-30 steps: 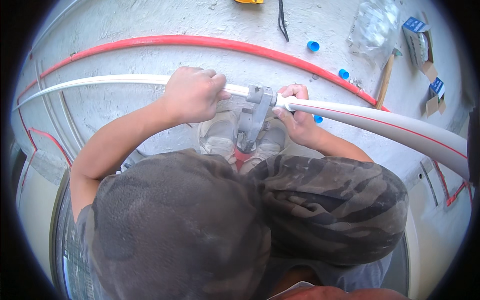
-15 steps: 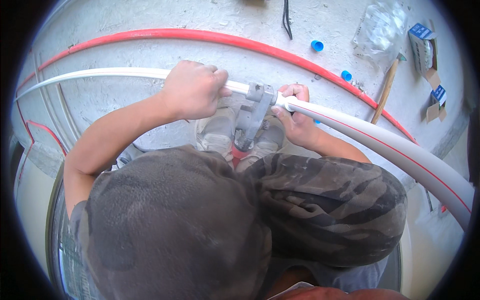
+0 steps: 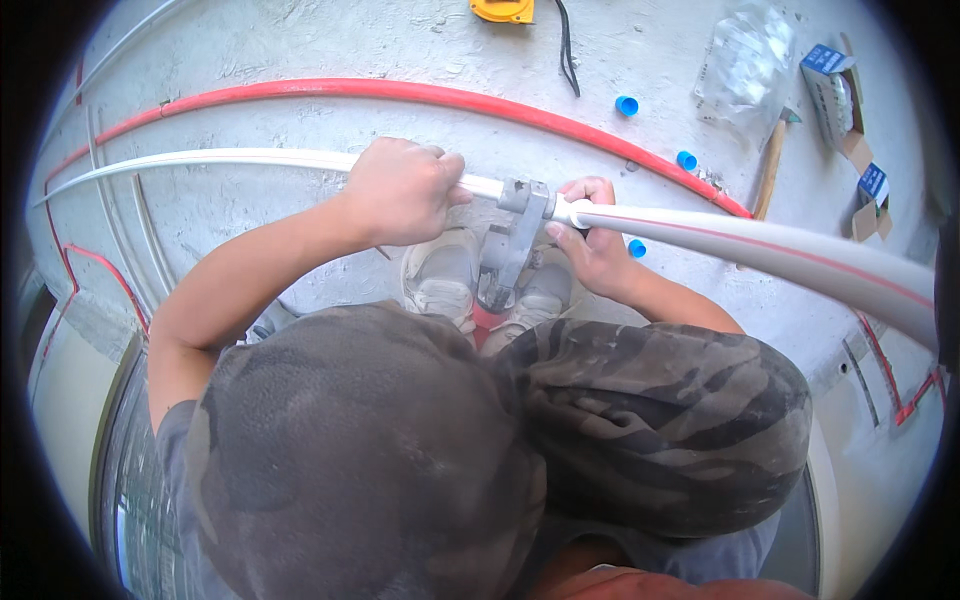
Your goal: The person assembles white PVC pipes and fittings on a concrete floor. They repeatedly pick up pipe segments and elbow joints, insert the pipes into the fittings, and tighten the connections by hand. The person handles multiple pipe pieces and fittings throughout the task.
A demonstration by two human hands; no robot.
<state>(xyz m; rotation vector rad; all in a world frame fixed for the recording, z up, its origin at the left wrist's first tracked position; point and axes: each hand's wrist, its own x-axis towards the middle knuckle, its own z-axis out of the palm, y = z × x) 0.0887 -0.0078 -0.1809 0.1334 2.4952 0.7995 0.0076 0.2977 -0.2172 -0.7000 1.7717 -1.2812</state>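
Note:
My left hand (image 3: 405, 190) is closed around a thin white pipe (image 3: 250, 156) that runs off to the far left. Its end sits in one side of the grey heating head of a pipe welder (image 3: 515, 240), which stands between my shoes. Against the other side of that head is a white fitting (image 3: 567, 211) on the end of a second white pipe (image 3: 780, 240) with a red stripe. My right hand (image 3: 597, 245) pinches this fitting with thumb and fingers. The pipe's far part passes to the right, close to the camera.
A red pipe (image 3: 400, 92) crosses the floor beyond my hands. Farther off lie a yellow tool (image 3: 503, 10), blue caps (image 3: 627, 105), a clear plastic bag (image 3: 748, 60), a wooden-handled hammer (image 3: 771, 170) and an opened carton (image 3: 832, 95). My camouflage-clad knees (image 3: 660, 420) are close below.
The striped pipe's right end has swung upward in the view. The view has shifted a little, bringing the yellow tool into sight. Both hands keep their grip at the welder.

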